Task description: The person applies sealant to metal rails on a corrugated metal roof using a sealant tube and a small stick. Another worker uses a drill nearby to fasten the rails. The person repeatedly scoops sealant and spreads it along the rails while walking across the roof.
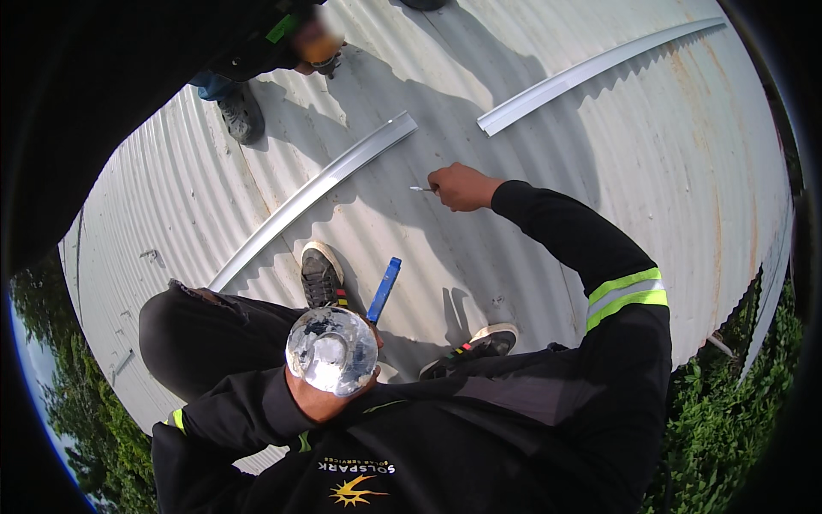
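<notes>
My left hand point(318, 401) is closed around a clear plastic bottle point(332, 351), seen end-on close to my chest. A blue stick-shaped tool point(384, 289) juts up from behind the bottle; whether the same hand holds it I cannot tell. My right hand point(461, 187) is stretched out over the corrugated metal roof point(668, 154), pinching a small thin white piece point(419, 188) that points left. It hovers between two long silver rails, the nearer rail point(317, 193) to its left and the farther rail point(591, 73) up to its right.
My two shoes point(321, 274) point(479, 344) stand on the roof sheet. Another person crouches at the top left, with a shoe point(241, 113) and a hand point(317, 47) showing. The roof edge point(762, 308) drops to green bushes at the right and lower left.
</notes>
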Demonstrator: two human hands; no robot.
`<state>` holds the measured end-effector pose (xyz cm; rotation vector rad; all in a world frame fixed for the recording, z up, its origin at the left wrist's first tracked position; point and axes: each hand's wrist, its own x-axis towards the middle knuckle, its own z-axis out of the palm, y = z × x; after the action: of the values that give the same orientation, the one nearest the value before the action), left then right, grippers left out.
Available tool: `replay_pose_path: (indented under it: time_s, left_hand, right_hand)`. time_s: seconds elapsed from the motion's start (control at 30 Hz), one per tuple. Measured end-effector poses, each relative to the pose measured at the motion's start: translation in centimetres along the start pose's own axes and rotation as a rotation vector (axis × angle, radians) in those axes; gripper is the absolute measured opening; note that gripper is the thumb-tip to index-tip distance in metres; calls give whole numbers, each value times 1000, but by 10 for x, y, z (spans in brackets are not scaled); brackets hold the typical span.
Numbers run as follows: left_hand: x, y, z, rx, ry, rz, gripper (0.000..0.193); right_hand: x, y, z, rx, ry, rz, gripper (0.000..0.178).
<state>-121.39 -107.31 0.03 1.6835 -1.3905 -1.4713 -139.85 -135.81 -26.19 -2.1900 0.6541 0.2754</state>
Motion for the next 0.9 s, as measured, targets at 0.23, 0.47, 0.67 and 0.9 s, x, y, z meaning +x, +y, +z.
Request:
replay_pose_path:
  time_s: [0.23, 0.47, 0.67, 0.9]
  left_hand:
    - [-2, -1, 1, 62, 6, -10, 37]
    - [0, 2, 1, 210, -11, -1, 36]
    - [5, 6, 1, 220, -5, 52, 32]
    - [6, 8, 1, 201, -9, 55, 37]
  right_hand:
    - [-1, 1, 1, 36, 11, -18, 8]
    - [-1, 5, 4, 44, -3, -56, 16]
    - [0, 9, 9, 27, 81, -123, 6]
    - [1, 9, 9, 22, 85, -101, 11]
